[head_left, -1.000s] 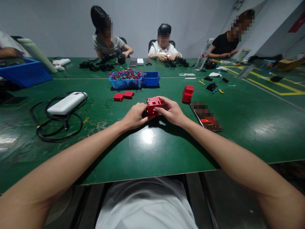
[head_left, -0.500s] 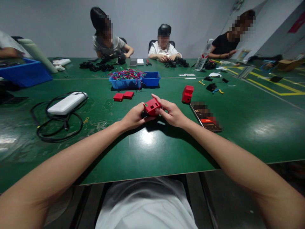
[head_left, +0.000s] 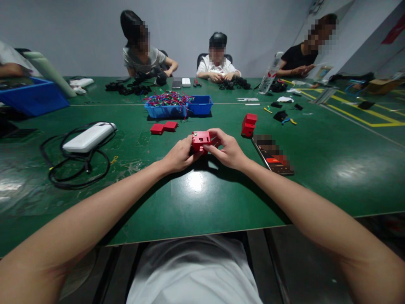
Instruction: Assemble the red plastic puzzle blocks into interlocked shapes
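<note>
Between my hands, just above the green table (head_left: pixel 177 211), is a small red plastic box (head_left: pixel 201 137) with a square hole and a little green connector in its upper face. My left hand (head_left: pixel 179 157) grips the box at its left side, thumb along the lower edge. My right hand (head_left: pixel 228 150) holds it from the right, its thumb on the near face and its fingers behind. Beyond my left hand lie two flat red pieces (head_left: pixel 163 127). Past my right hand a similar red box stack (head_left: pixel 249 125) stands upright, beside a phone (head_left: pixel 272 155) with a lit screen.
Two blue bins (head_left: pixel 201 105) sit ahead, one full of coloured wires (head_left: pixel 167 99). To the left are a white power bank (head_left: pixel 90 137) and a coiled black cable (head_left: pixel 60 179). Three people sit across the table; a plastic bottle (head_left: pixel 270 74) stands at the back right.
The red box has turned in my hands from tilted to nearly square with me. The fingers of my right hand have shifted a little along it. Everything around stays in place.
</note>
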{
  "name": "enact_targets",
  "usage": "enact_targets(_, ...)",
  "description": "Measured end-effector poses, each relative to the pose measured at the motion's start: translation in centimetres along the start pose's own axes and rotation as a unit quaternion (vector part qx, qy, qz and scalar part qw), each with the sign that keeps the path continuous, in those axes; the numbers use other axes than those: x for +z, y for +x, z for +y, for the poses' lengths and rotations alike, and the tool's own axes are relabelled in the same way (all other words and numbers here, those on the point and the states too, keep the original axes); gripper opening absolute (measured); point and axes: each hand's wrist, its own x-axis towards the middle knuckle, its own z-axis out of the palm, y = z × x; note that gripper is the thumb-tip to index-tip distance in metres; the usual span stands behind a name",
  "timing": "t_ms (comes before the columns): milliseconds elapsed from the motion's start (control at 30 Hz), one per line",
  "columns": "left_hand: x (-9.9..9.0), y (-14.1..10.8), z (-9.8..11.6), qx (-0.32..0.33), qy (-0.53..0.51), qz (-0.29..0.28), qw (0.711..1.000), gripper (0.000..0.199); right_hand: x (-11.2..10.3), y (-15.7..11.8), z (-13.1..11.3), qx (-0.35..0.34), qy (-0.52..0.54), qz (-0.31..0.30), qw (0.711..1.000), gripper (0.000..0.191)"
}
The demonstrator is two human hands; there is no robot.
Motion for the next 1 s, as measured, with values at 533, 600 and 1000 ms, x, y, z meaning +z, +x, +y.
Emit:
enact_targets(533, -0.4, 0.2, 0.3, -0.073, -0.049, 0.059, 0.994, 0.045, -0.2, 0.6, 0.7, 0.184, -0.087, 0.034, 0.979, 0.046)
enact_targets(600, -0.3, 0.2, 0.3, -0.047, -0.031, 0.043, 0.997, 0.057, -0.3, 0.6, 0.9, 0.196, -0.109, 0.024, 0.974, 0.049)
enact_targets(1000, -0.1, 0.0, -0.6, 0.024, 0.027, 0.074, 0.997, 0.030, -0.6, 0.3, 1.4, 0.094, -0.111, -0.065, 0.987, 0.044)
